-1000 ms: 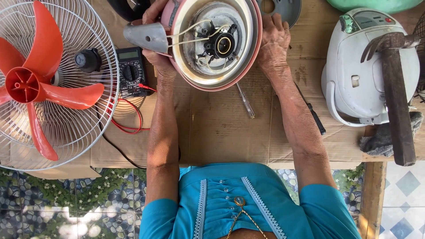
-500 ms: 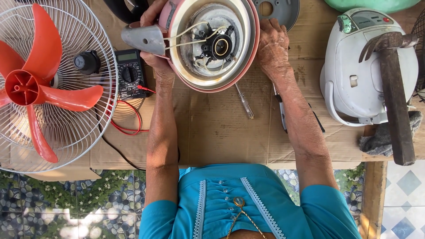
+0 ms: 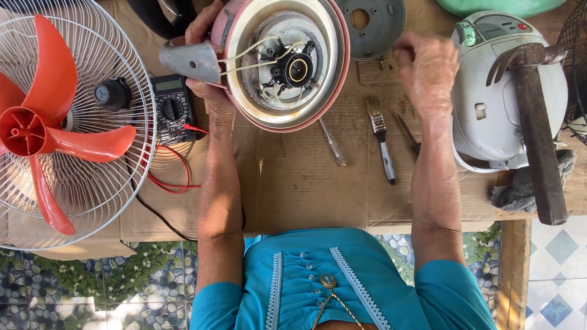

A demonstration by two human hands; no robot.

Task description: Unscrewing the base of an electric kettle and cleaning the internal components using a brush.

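Observation:
My left hand (image 3: pixel 208 91) grips a pink round cooker body (image 3: pixel 281 61) by its left side, beside a grey handle piece (image 3: pixel 189 61). The body is tipped so its open underside faces me, showing white wires and a black centre part. My right hand (image 3: pixel 428 67) hovers off the cooker to the right, back upward and fingers curled down over the cardboard, close to a grey round base plate (image 3: pixel 373 24). What lies under those fingers is hidden.
A paintbrush (image 3: pixel 380 137), a clear-handled screwdriver (image 3: pixel 332 143) and a dark tool (image 3: pixel 406 133) lie on the cardboard-covered table (image 3: pixel 306 189). A multimeter (image 3: pixel 171 107) with red leads sits beside a red-bladed fan (image 3: pixel 55 122). A white cooker (image 3: pixel 489 98), hammer (image 3: pixel 538 140) and cloth (image 3: pixel 520 192) stand at the right.
My right hand has let go of the cooker's right rim and moved to the right over the table. The brush and tools it hid now show. My left hand still holds the cooker.

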